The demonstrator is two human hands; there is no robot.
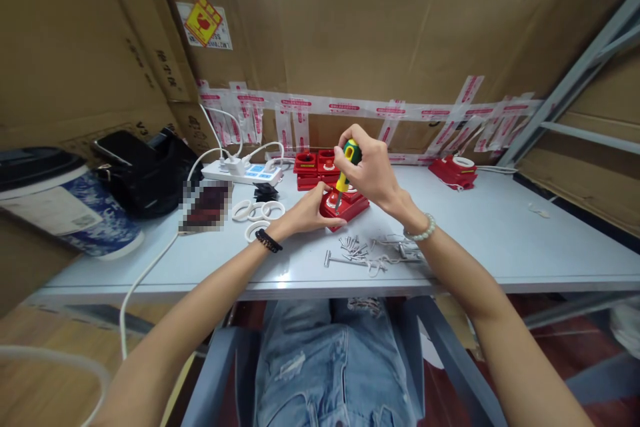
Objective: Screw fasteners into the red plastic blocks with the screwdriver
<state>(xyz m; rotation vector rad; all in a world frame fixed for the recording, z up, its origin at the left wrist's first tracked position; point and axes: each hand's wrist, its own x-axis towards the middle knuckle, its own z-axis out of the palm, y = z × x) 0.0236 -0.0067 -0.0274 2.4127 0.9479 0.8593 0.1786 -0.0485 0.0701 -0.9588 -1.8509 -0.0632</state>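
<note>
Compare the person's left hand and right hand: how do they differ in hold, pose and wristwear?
The left hand steadies the red box from the side; the right hand grips the screwdriver above it. The left hand wears a black bracelet at its wrist, the right hand pale beads. Both hands are bare and occupied.

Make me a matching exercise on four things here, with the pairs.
Things:
1. Screwdriver
2. White rings
3. Left hand
4. Power strip

Places and states:
A. Gripping a red box
B. Fitted with white plugs
C. Held in the right hand
D. Grouped near the black bracelet

Pairs: 1-C, 2-D, 3-A, 4-B
</note>
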